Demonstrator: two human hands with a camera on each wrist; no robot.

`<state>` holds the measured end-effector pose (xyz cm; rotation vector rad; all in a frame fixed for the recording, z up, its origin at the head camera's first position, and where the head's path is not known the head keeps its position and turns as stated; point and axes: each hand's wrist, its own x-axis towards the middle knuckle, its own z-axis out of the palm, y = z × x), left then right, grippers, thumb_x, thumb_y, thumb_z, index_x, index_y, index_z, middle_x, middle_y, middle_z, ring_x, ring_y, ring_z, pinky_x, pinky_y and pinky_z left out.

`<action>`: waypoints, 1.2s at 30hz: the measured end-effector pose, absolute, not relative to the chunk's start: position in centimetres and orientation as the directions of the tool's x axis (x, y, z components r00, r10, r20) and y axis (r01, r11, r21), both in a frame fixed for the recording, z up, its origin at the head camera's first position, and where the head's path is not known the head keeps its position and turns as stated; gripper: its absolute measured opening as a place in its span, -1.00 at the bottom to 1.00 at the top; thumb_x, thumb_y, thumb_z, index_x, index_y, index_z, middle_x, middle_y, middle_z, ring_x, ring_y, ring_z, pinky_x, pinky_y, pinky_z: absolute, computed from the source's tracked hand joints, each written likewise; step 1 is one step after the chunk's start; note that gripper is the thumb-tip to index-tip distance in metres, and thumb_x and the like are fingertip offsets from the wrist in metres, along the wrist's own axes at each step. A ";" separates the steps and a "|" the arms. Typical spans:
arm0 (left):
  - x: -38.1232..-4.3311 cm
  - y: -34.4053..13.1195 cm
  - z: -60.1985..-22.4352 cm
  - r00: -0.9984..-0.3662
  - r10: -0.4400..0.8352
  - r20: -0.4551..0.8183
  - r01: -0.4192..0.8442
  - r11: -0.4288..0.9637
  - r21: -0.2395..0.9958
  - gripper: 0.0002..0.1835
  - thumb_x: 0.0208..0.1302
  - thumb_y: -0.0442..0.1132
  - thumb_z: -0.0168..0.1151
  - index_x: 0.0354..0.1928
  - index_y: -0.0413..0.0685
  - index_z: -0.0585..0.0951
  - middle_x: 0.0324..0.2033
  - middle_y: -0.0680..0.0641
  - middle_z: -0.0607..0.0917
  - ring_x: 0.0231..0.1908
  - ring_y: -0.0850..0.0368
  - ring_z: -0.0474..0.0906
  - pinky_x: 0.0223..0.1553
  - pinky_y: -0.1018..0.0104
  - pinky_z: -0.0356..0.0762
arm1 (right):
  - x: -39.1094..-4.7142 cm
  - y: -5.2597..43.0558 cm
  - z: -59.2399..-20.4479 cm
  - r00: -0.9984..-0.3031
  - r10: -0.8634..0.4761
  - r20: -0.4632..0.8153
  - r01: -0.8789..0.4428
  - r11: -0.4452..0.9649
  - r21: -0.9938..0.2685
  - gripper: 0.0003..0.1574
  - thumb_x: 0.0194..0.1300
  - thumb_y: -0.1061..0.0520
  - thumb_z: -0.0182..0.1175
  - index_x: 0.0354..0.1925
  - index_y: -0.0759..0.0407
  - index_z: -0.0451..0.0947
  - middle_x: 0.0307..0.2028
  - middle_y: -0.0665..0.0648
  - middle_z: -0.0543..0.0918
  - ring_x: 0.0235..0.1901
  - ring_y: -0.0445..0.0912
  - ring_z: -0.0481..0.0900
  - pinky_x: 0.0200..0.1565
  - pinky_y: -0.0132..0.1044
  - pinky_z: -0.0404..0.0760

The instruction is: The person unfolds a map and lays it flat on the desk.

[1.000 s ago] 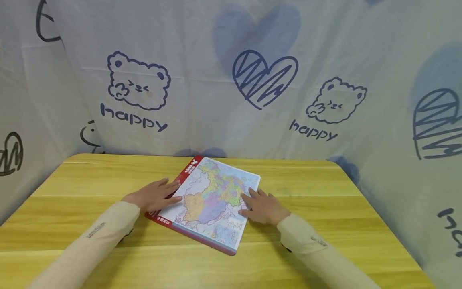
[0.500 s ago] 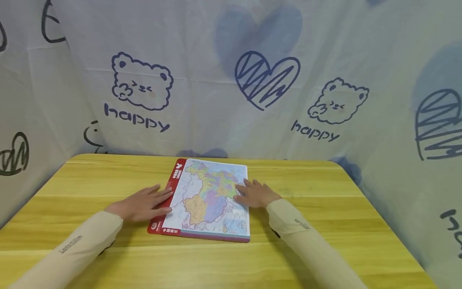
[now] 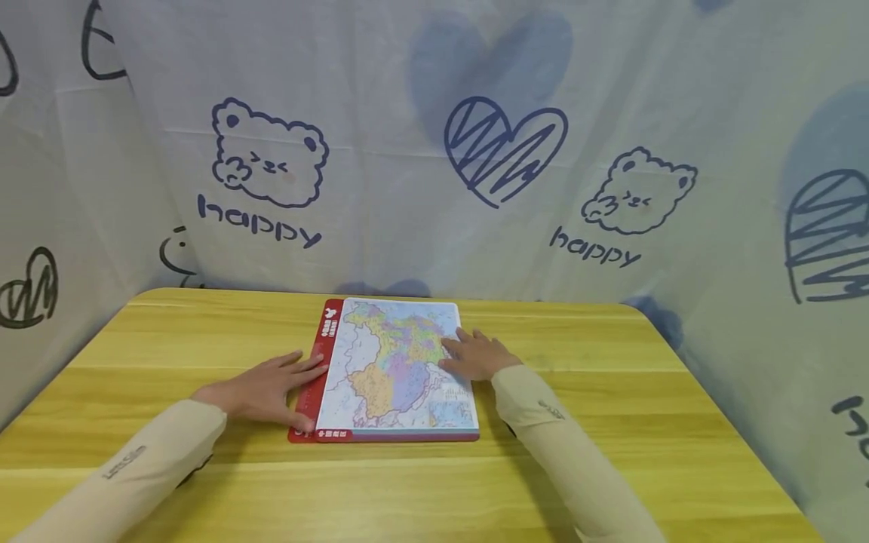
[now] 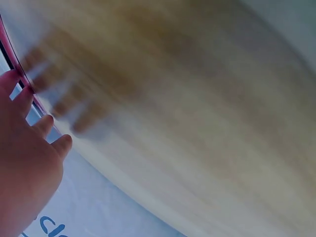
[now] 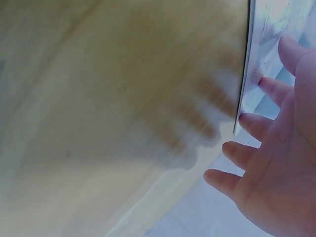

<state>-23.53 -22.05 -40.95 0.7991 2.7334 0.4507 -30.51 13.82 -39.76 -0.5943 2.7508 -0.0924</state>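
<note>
A flat map board (image 3: 394,369) with a red strip along its left side and a colourful printed map lies on the wooden table. Its near edge shows a blue and a purple layer, and runs nearly parallel to the table's far edge. My left hand (image 3: 261,388) rests with spread fingers on the red strip; in the left wrist view, the left hand (image 4: 29,158) touches the red rim. My right hand (image 3: 478,356) has its fingertips on the right edge of the map. The right wrist view shows the right hand (image 5: 276,158) with straight fingers beside that edge.
The yellow wood-grain table (image 3: 380,490) extends around the map board on every side. A pale cloth (image 3: 387,173) printed with bears, hearts and "happy" hangs behind the table and at both sides.
The map board has turned counterclockwise from a slant to nearly square with the table. My left hand has shifted left and slightly nearer; my right hand has moved slightly away, both still touching it.
</note>
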 end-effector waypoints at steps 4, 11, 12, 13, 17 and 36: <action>-23.6 -22.2 -41.0 -0.799 0.582 -0.150 0.502 0.784 0.366 0.15 -0.09 0.38 0.34 0.43 -0.22 0.24 0.41 -0.29 0.19 0.37 -0.42 -0.03 0.26 -0.33 0.05 | -30.0 13.2 -40.0 -0.867 -0.418 -0.271 -0.416 0.907 -0.069 -0.25 0.49 -0.24 -0.12 0.47 0.05 0.14 0.46 0.29 0.07 0.42 0.26 -0.03 0.34 0.21 0.03; -23.8 -22.2 -40.8 -0.780 0.609 -0.140 0.516 0.754 0.407 0.18 -0.11 0.35 0.39 0.41 -0.31 0.22 0.40 -0.36 0.16 0.37 -0.40 -0.01 0.27 -0.32 0.06 | -25.3 10.5 -40.1 -0.776 -0.584 -0.239 -0.612 0.788 0.061 -0.24 0.50 -0.27 -0.16 0.46 0.09 0.17 0.44 0.27 0.13 0.42 0.15 0.07 0.33 0.06 0.18; -23.8 -22.2 -40.8 -0.780 0.610 -0.142 0.514 0.753 0.410 0.18 -0.11 0.34 0.40 0.41 -0.31 0.22 0.40 -0.37 0.15 0.37 -0.40 -0.01 0.27 -0.32 0.06 | -24.5 10.1 -40.0 -0.750 -0.614 -0.244 -0.644 0.763 0.056 -0.22 0.48 -0.29 -0.15 0.47 0.06 0.15 0.45 0.26 0.10 0.42 0.15 0.05 0.33 0.06 0.18; -23.8 -22.2 -40.8 -0.779 0.610 -0.142 0.514 0.752 0.411 0.18 -0.11 0.33 0.40 0.41 -0.32 0.22 0.40 -0.37 0.15 0.38 -0.40 -0.02 0.27 -0.31 0.07 | -23.6 9.6 -39.9 -0.725 -0.642 -0.248 -0.672 0.739 0.051 -0.20 0.46 -0.32 -0.14 0.48 0.03 0.13 0.46 0.25 0.09 0.43 0.14 0.04 0.32 0.09 0.19; -23.7 -22.3 -40.8 -0.781 0.609 -0.142 0.510 0.752 0.418 0.16 -0.09 0.30 0.42 0.40 -0.34 0.22 0.40 -0.39 0.15 0.38 -0.40 -0.02 0.27 -0.31 0.06 | -21.1 8.2 -39.8 -0.654 -0.713 -0.255 -0.741 0.671 0.027 -0.11 0.38 -0.43 -0.12 0.51 -0.12 0.03 0.49 0.18 0.00 0.45 0.14 -0.06 0.29 0.20 0.18; -23.6 -22.0 -41.1 -0.788 0.597 -0.153 0.477 0.748 0.461 0.20 -0.14 0.29 0.45 0.41 -0.35 0.20 0.41 -0.40 0.11 0.39 -0.42 -0.10 0.27 -0.35 0.00 | -21.6 8.8 -40.6 -0.565 -0.811 -0.151 -0.825 0.550 0.133 -0.25 0.46 -0.35 -0.19 0.49 -0.16 0.11 0.45 0.17 0.14 0.39 0.13 0.15 0.20 0.19 0.35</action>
